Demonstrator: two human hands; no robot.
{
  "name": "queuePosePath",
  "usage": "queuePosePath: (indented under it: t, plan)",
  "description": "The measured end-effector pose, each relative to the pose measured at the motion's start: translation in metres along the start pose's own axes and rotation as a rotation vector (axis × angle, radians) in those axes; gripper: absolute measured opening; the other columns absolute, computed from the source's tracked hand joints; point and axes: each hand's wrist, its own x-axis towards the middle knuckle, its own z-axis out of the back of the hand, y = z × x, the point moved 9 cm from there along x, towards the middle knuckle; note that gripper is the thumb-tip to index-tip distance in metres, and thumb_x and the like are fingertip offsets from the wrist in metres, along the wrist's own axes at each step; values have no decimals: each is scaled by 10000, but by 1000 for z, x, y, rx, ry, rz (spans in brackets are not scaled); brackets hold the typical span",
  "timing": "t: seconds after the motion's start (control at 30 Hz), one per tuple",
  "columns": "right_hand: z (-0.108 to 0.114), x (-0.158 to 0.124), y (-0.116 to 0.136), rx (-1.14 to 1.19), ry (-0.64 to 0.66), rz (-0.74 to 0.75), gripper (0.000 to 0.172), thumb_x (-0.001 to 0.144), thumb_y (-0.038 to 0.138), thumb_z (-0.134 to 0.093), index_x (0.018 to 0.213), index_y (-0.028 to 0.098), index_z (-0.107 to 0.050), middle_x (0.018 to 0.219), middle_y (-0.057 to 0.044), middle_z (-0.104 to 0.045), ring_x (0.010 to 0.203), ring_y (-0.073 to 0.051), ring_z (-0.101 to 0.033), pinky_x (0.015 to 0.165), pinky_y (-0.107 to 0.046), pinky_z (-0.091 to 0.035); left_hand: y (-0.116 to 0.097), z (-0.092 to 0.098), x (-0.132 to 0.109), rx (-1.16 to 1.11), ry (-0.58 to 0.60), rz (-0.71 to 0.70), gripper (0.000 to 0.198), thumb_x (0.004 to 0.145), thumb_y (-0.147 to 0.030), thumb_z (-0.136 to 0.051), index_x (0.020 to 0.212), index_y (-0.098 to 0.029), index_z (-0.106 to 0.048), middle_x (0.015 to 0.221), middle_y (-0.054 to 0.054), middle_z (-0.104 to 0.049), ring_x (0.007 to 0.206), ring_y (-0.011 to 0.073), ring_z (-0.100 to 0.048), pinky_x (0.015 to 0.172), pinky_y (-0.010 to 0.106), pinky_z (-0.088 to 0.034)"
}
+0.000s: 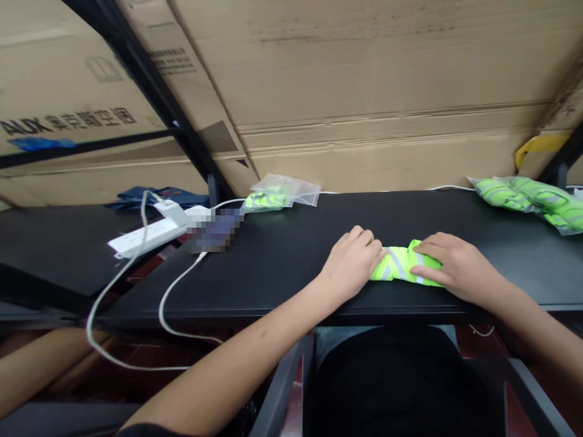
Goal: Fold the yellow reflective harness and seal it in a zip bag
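A folded neon-yellow reflective vest [401, 263] with silver strips lies as a narrow bundle near the front edge of the black table [282, 267]. At its left end, my left hand [353, 262] has its fingers curled down over the fabric. My right hand [460, 267] grips the opposite end, thumb on the near side and fingers over the top. Both hands partly cover the ends of the bundle.
Bagged neon-green bundles lie at the back right [531, 197] and back centre [273, 195]. A white power strip [146, 237], white cables [166, 303] and a pixelated device [216, 230] are on the left. Cardboard [387, 79] stands behind. Another person's arm [45, 364] shows at lower left.
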Motion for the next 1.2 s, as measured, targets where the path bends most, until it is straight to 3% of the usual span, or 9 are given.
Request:
queuePosePath:
  t: [0.13,0.27,0.4,0.57,0.7,0.87,0.97,1.07,1.2]
  plan:
    - [5,-19,21,-22,-33,27,659,905,696,-490,1183,116,-631,1077,-184,-682,946,-314,-631,802,-461,-527,-16,10,-26,-77,-58,-97,527,923,-585,-585,1108,-95,-642,1101,137,-636,1120,315,-511,937,429,-444]
    - [10,-19,26,-25,-36,-4,638,932,708,-396,1071,141,-655,909,-149,-693,793,-279,-643,691,-411,-525,-14,13,-35,-154,-28,-78,397,957,-501,-584,1145,-152,-606,1082,100,-661,1067,284,-543,889,410,-445]
    - [15,0,2,79,45,-112,604,949,701,-362,950,188,-681,872,-114,-673,771,-248,-634,671,-381,-517,0,12,-15,-272,32,-60,333,1022,-486,-456,1155,-208,-581,1031,50,-663,1016,243,-570,905,396,-427]
    - [-3,33,-33,190,121,-173,500,990,587,-392,834,205,-676,949,-96,-669,850,-231,-636,759,-375,-517,28,-9,28,-420,107,-5,434,1031,-544,-349,1002,-219,-634,929,32,-629,977,240,-547,873,376,-434]
    - [-24,44,-43,87,104,-227,385,1017,413,-370,1079,159,-653,994,-132,-700,905,-282,-661,779,-433,-530,46,-32,47,-291,114,115,412,1018,-512,-402,1010,-200,-671,1074,80,-587,1052,285,-501,927,444,-415]
    - [-21,42,-3,76,52,51,388,1000,187,-318,1279,135,-581,1207,-169,-670,1109,-287,-630,915,-447,-516,39,-30,46,-160,19,130,339,1024,-436,-445,1111,-138,-579,1096,93,-592,1020,265,-500,905,412,-438]
    - [-18,41,13,72,51,113,406,1020,305,-362,1342,126,-534,1243,-183,-664,1080,-304,-647,897,-470,-532,32,-27,44,-111,-13,101,305,1058,-323,-342,1033,-124,-572,1017,97,-594,949,241,-521,892,382,-451]
    - [-25,42,20,37,79,149,642,991,507,-440,1482,97,-386,1362,-232,-599,1118,-366,-636,914,-537,-523,31,-22,38,-93,-25,57,369,1059,-226,-239,987,-130,-587,997,103,-589,944,232,-545,919,375,-454]
    - [-33,40,15,106,96,122,756,986,549,-437,1543,76,-244,1440,-272,-528,1212,-384,-603,959,-560,-511,22,-18,14,-138,92,-158,423,1058,-354,-296,1279,-87,-538,1194,138,-606,1109,251,-563,1031,391,-420]
